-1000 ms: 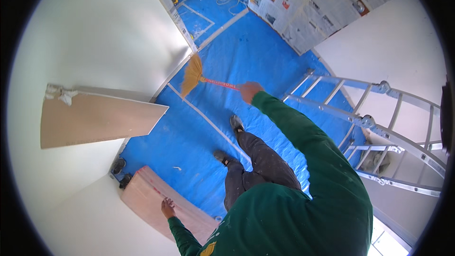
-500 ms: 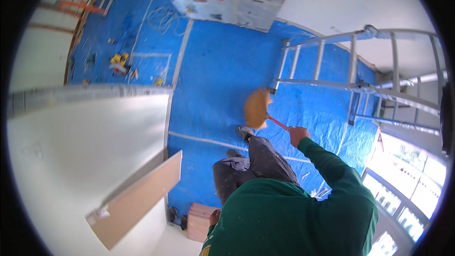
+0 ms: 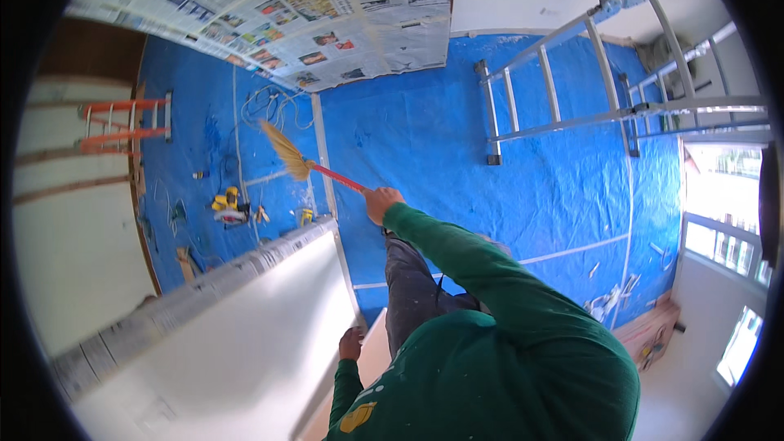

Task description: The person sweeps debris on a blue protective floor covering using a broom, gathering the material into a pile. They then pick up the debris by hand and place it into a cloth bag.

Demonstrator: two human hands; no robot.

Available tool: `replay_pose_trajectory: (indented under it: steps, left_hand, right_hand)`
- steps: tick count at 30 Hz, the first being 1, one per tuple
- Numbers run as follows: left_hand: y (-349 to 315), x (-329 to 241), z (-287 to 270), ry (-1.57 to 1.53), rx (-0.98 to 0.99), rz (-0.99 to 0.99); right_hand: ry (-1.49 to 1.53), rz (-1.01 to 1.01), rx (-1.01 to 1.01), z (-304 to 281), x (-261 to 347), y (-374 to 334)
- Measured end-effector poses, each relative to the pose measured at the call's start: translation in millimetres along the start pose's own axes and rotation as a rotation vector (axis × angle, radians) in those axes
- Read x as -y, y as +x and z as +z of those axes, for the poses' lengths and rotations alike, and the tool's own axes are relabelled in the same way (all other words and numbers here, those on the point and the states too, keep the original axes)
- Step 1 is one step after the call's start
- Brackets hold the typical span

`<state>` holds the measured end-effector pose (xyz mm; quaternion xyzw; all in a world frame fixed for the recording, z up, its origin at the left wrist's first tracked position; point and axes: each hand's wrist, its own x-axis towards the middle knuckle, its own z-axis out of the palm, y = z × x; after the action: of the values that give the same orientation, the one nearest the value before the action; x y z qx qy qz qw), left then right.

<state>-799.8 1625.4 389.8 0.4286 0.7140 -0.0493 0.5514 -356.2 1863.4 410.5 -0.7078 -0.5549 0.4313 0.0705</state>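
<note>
In my right hand [image 3: 382,204] is the red handle of a soft broom [image 3: 287,152], held with the fingers wrapped round it. The broom reaches out to the far left. Its tan bristles are fanned out over the blue floor sheet [image 3: 425,139], near a pale tape strip; I cannot tell whether they touch the sheet. My left hand [image 3: 351,343] hangs low beside the white half wall [image 3: 220,318], its fingers loosely apart and nothing seen in them. A brown board [image 3: 376,351] stands close to this hand, mostly hidden by my body.
An aluminium ladder [image 3: 563,73] stands at the far right. Newspaper sheets [image 3: 327,16] cover a surface at the far side. On the left lie a yellow circular saw [image 3: 230,206], a coiled cord [image 3: 273,106] and an orange ladder [image 3: 122,125]. A wooden box [image 3: 649,335] sits at the right.
The broom has swung from in front of my feet to the far left, with my right arm crossing over. My view has turned, and my left hand has come more into sight.
</note>
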Motion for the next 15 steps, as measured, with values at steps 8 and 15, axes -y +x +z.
replay_pose_trajectory:
  steps: [8,15]
  left_hand:
    - [66.7,-70.3,-176.8,0.05,-0.085,0.068]
    - [107.6,-37.2,-224.2,-0.029,-0.036,-0.119]
  right_hand:
    - [0.383,0.504,-0.145,141.1,-156.8,72.2]
    - [0.239,0.951,-0.274,140.6,-190.2,-200.0]
